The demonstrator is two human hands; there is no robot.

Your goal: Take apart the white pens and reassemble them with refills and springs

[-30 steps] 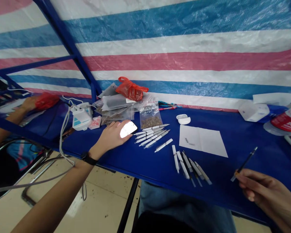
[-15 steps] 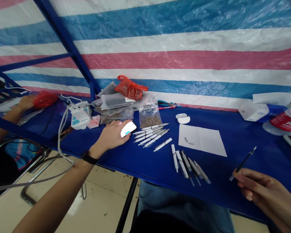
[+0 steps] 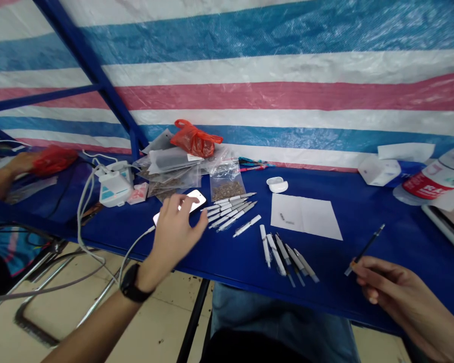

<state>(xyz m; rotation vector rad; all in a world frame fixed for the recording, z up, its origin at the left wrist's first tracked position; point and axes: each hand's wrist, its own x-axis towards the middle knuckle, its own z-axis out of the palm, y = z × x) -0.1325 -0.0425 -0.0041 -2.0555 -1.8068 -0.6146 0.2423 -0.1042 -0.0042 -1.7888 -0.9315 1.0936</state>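
My left hand hovers with its fingers spread over a white smartphone, and a white cable runs to the phone's near end. I cannot tell if the fingers touch it. My right hand pinches a slim dark pen at the right of the blue tabletop. Loose white pens lie in a fan just right of the phone, and a second group of white pens lies nearer the table's front edge. A white paper sheet carries small dark parts.
Clear bags of brown granules and a red plastic bag sit behind the phone. A white charger stands left. Another person's hand rests by a red bag at far left. A bottle stands right.
My left hand has lifted off the phone and moved toward me. The phone now lies further left. The view has shifted slightly, while my right hand still holds the pen.
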